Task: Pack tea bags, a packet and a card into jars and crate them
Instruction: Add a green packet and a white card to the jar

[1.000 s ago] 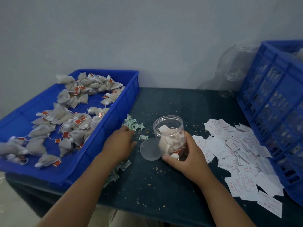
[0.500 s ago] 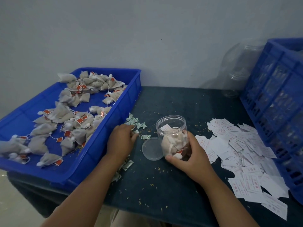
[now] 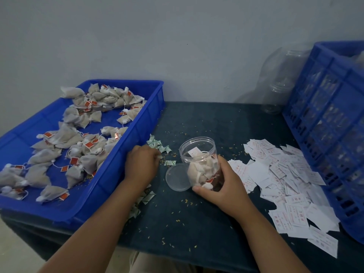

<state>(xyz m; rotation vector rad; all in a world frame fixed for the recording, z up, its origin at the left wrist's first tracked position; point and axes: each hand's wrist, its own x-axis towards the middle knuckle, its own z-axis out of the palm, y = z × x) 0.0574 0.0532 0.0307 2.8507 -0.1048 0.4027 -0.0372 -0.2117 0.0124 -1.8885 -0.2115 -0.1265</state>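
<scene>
Jar [image 3: 197,147]: is standing upright and uncapped near the middle of the table [image 3: 197,223]; tea bags are filling its lower half, and a white card [image 3: 194,152] is leaning inside near the mouth.
Right hand [image 3: 224,186]: is gripping the jar low down from the right; the thumb is curling across the front of the base, and the fingers are wrapping round the far side.
Left hand [image 3: 140,164]: is resting knuckles-up just beside the tray wall; the fingers are curling down onto the green packets [image 3: 157,143]; I cannot tell whether they are pinching one.
Lid [image 3: 177,177]: is lying flat, touching the jar's left side; one loose packet [image 3: 169,162] is lying just above it.
Tray [image 3: 110,184]: is sitting on the left, its near corner overhanging the table edge; loose tea bags [image 3: 78,138] are lying scattered across its floor.
Cards [image 3: 285,174]: are spreading in a loose white heap on the right, reaching from beside the right hand to the foot of the crate [image 3: 325,125].
Crate: is standing along the right edge; its latticed wall is closing off that side.
Empty jars [image 3: 279,91]: are standing at the back, against the wall.
Open room: bare cloth is showing behind the jar toward the wall, and in front between the two forearms; small grains are lying scattered over it.
</scene>
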